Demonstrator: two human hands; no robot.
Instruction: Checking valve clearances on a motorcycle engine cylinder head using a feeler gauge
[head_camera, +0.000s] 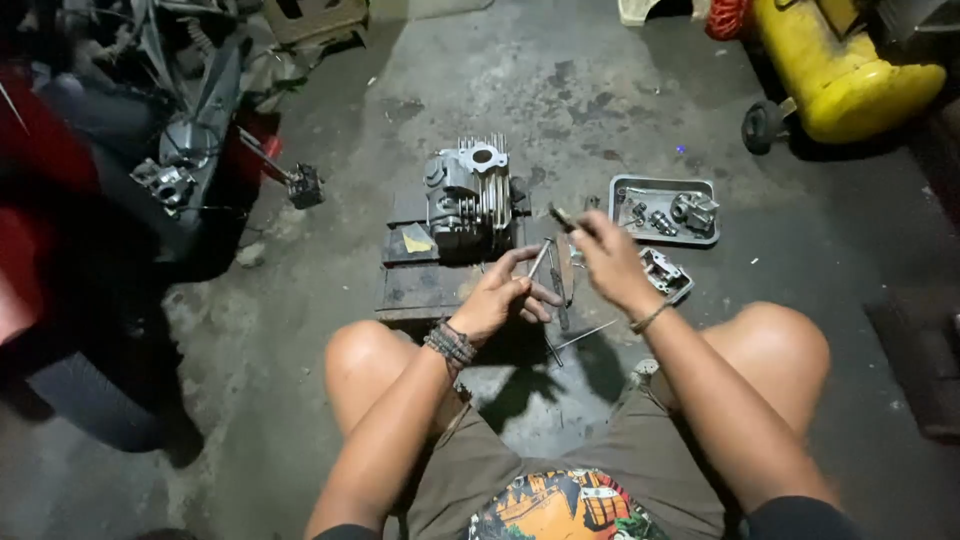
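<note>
Squatting over concrete floor (620, 90), yellow tank (840, 80) far right. Finned cylinder (470, 200) upright on dark block (420, 290), within reach. Tray (660, 183) of small parts beside right. Left hand (500, 295) pinching thin rod (538, 260); right hand (610, 260) gripping small tool (562, 218), raised clear.

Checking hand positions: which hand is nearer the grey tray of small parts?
Right. The right hand is just left of the grey tray; the left hand is further left, holding a thin metal rod.
</note>
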